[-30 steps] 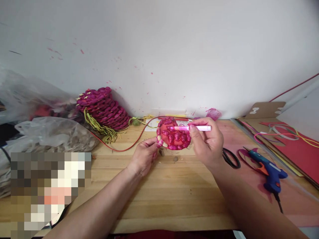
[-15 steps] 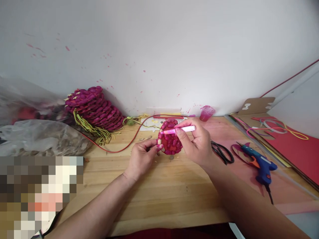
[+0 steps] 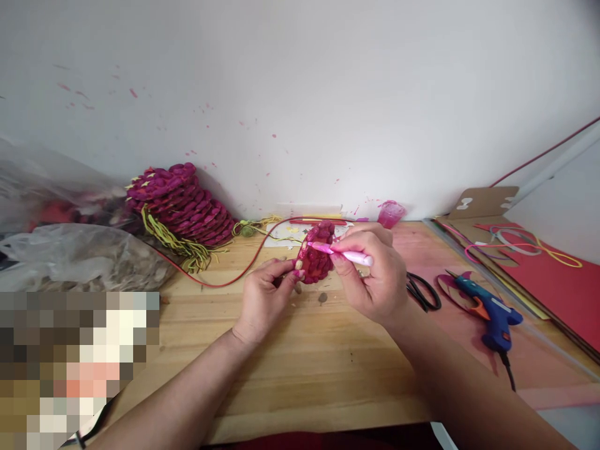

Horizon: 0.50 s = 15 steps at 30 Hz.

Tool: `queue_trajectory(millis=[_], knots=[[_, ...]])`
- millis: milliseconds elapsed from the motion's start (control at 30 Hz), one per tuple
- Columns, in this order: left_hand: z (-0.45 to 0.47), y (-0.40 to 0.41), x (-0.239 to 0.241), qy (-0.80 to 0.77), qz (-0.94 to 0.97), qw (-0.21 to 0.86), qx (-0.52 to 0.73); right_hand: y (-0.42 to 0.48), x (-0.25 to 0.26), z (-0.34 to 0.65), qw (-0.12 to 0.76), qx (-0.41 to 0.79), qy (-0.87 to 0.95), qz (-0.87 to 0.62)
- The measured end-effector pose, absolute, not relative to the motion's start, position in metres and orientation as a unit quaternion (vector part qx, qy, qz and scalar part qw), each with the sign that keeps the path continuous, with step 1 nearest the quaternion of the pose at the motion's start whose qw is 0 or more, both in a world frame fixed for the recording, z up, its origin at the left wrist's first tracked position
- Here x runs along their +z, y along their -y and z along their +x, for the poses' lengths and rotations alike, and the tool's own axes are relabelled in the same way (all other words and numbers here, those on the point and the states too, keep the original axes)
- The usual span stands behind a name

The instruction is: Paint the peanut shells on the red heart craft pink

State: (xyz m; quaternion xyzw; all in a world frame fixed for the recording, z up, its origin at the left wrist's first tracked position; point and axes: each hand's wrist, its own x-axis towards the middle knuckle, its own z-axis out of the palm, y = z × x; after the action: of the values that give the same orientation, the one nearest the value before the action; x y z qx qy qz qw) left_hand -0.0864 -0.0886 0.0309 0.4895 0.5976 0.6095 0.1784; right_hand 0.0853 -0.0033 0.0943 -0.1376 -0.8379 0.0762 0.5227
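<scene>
A round, magenta-painted disc with bumpy shell-like pieces [image 3: 319,255] is held above the table, tilted so that its left rim faces me. My left hand [image 3: 268,294] is closed, pinching the disc's lower left edge beside a pale unpainted piece. My right hand [image 3: 375,272] is closed around a white-handled paintbrush [image 3: 354,256] stained pink. The brush's tip touches the disc's left rim, where pale patches show between the magenta. A clear plastic cup with magenta paint [image 3: 390,214] stands behind my right hand.
Magenta discs [image 3: 185,203] with yellow-green strings [image 3: 171,240] lean against the wall at left. A plastic bag [image 3: 84,259] lies beside them. On the right are black-handled scissors [image 3: 424,292], a blue glue gun [image 3: 497,315] and red card [image 3: 557,281]. A red cord [image 3: 248,265] crosses the table.
The disc has turned from facing me to a more edge-on tilt. My right hand has lowered slightly, and the paintbrush handle now slopes downward to the right.
</scene>
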Motion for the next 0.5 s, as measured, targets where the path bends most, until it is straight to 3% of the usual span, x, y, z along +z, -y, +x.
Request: queue_trajectory(millis=[500], knots=[[-0.0867, 0.0889, 0.0312, -0.596, 0.505, 0.129, 0.610, 0.0036, 0.0952, 0.0894, 0.502, 0.005, 0.856, -0.121]])
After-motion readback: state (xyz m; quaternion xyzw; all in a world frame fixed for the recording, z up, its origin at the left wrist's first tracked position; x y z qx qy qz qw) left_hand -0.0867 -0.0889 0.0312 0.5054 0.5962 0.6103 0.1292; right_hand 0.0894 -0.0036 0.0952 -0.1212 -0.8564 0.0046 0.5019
